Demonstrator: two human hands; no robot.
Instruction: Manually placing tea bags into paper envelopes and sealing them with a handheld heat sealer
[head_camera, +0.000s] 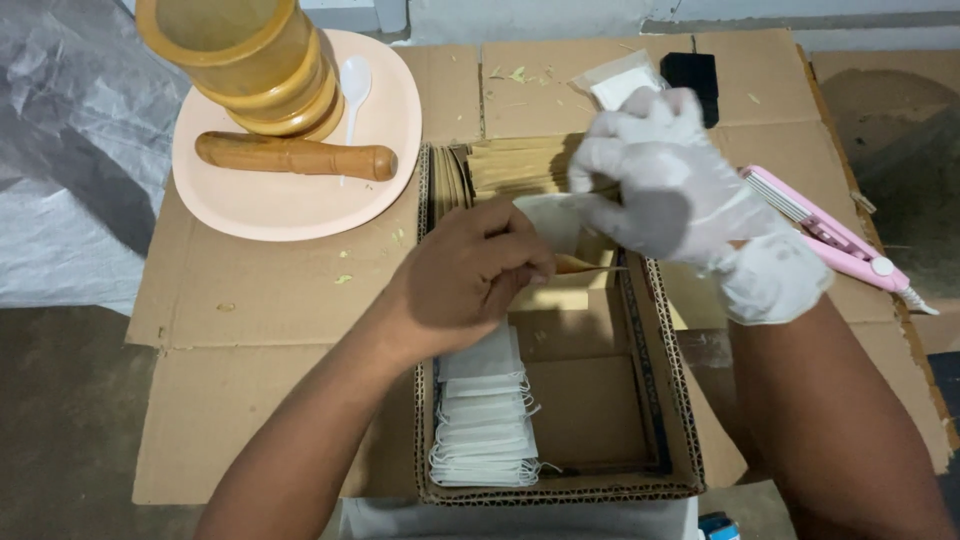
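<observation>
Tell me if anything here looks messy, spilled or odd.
Small pale green flakes lie scattered on the flattened brown cardboard sheet, near the peach round plate and along its far edge. Also, only the right hand wears a white glove; the left hand is bare.

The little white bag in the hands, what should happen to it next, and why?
Probably slip it into the brown envelope row in the cardboard box. The bare left hand and gloved right hand hold the white bag right above that row.
</observation>
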